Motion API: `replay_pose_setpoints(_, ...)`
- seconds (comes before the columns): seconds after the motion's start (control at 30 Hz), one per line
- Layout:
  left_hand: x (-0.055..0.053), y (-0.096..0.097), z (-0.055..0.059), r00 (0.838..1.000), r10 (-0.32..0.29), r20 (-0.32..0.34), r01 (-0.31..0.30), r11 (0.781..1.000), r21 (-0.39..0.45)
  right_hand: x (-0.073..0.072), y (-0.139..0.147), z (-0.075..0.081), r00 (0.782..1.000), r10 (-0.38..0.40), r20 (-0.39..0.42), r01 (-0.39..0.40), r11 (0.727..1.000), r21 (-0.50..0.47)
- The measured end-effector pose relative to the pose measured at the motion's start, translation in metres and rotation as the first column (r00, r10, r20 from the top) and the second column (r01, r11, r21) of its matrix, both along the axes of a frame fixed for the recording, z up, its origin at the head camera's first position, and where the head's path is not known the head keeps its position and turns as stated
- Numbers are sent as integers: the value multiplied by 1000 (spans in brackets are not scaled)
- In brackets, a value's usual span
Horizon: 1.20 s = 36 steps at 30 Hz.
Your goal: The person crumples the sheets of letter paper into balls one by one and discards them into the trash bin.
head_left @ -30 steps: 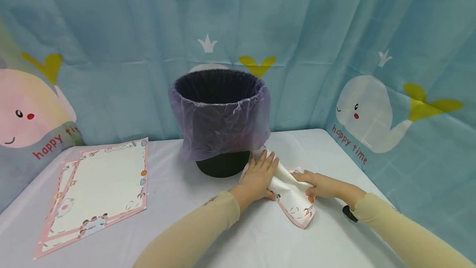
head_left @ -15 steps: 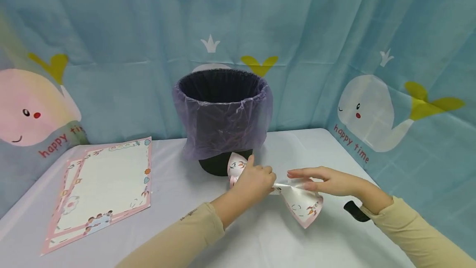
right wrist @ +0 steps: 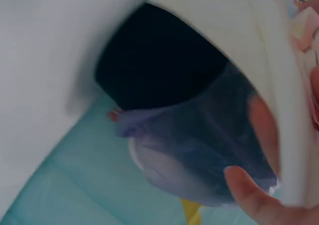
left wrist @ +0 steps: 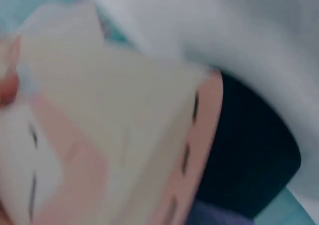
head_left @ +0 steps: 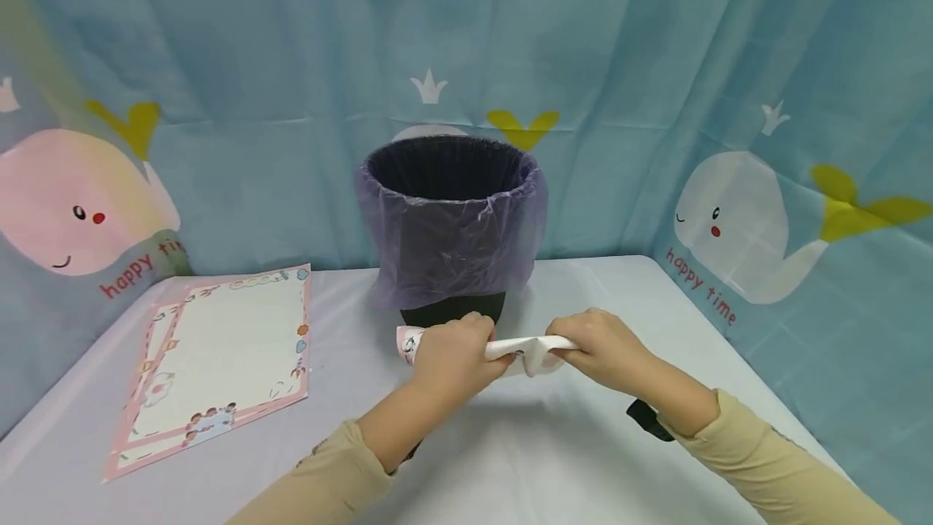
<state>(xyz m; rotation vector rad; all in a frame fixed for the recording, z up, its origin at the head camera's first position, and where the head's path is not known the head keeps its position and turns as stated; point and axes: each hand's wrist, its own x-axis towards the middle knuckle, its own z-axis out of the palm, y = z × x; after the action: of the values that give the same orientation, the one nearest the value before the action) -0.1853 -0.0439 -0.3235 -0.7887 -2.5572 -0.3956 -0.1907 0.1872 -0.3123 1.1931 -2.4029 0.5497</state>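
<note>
A sheet of paper (head_left: 534, 353), white with a pink printed border, is crumpled and stretched between both hands above the table. My left hand (head_left: 453, 356) grips its left part, and a rolled pink end sticks out beyond the fingers. On the other side my right hand (head_left: 603, 349) grips the paper's right end with curled fingers. The left wrist view shows the folded paper (left wrist: 119, 115) close up and blurred. In the right wrist view, fingertips (right wrist: 244, 185) show beside the white paper (right wrist: 291, 95).
Behind the hands stands a black bin (head_left: 452, 310) lined with a purple plastic bag (head_left: 455, 241), open at the top. Flat on the left of the white table (head_left: 350, 444) lie overlapping pink-bordered sheets (head_left: 233, 339). A blue curtain (head_left: 328, 39) hangs at the back and sides.
The paper has gone from lying on the table to being bunched and raised off it. My right hand has let go and then taken hold of it again.
</note>
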Motion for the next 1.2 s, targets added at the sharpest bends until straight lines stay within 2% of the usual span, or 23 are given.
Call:
replay_pose_setpoints(0.03,1,-5,4,992,18,122,-23,999,44,-1,-3,1,997,0,-72,-2,1000,-30)
replay_pose_setpoints(0.07,1,-9,8,975,32,221,-50,996,79,-2,-5,2,991,-10,-130,3,998,-56)
replay_pose_setpoints(0.13,1,-18,16,926,57,373,-117,983,141,-3,-11,5,979,-30,-200,9,994,-107)
replay_pose_setpoints(0.2,0,-25,22,887,52,458,-174,958,227,-4,-18,8,978,-53,-200,20,986,-167)
replay_pose_setpoints(0.27,0,-29,24,863,-11,505,-209,902,377,-4,-25,8,982,-69,-174,31,976,-216)
replay_pose_setpoints(0.3,0,-30,24,850,-54,524,-232,855,464,-5,-29,9,983,-78,-167,37,971,-237)
replay_pose_setpoints(0.33,0,-30,23,836,-108,538,-254,793,554,-5,-33,9,982,-93,-167,48,966,-255)
replay_pose_setpoints(0.4,-1,-30,20,817,-206,538,-296,651,699,-6,-41,9,976,-127,-176,73,955,-287)
replay_pose_setpoints(0.43,-1,-28,19,814,-246,526,-313,578,754,-6,-46,9,972,-149,-182,89,950,-300)
replay_pose_setpoints(0.53,-2,-24,14,826,-304,474,-354,374,857,-6,-60,10,968,-198,-157,132,925,-355)
replay_pose_setpoints(0.63,-4,-19,9,840,-356,410,-369,180,912,-4,-75,11,983,-184,-15,156,874,-460)
replay_pose_setpoints(0.67,-4,-18,8,844,-378,379,-362,120,925,-3,-79,11,985,-171,35,166,853,-494)
replay_pose_setpoints(0.73,-5,-17,5,845,-425,324,-351,16,936,-2,-87,12,984,-125,126,174,810,-560)
replay_pose_setpoints(0.8,-5,-16,3,849,-453,271,-331,-57,942,-1,-93,11,981,-101,163,179,784,-594)
replay_pose_setpoints(0.87,-3,-16,4,854,-467,231,-317,-113,942,0,-99,9,981,-83,176,177,759,-626)
replay_pose_setpoints(0.9,-2,-16,5,851,-477,219,-324,-149,934,0,-102,7,982,-60,177,162,750,-641)
replay_pose_setpoints(0.97,2,-13,13,831,-522,195,-362,-239,901,0,-110,2,981,-23,194,148,733,-663)
replay_pose_setpoints(1.07,2,-6,27,828,-534,171,-412,-373,831,-4,-122,-7,979,-15,204,152,719,-679)
replay_pose_setpoints(1.1,2,-4,30,826,-538,169,-429,-404,808,-5,-124,-10,976,-22,217,164,726,-668)
replay_pose_setpoints(1.13,0,-3,31,826,-538,168,-436,-420,796,-6,-126,-12,971,-42,234,188,736,-651)
replay_pose_setpoints(1.2,-4,-2,30,847,-511,147,-401,-433,807,-5,-126,-16,963,-55,265,212,763,-611)
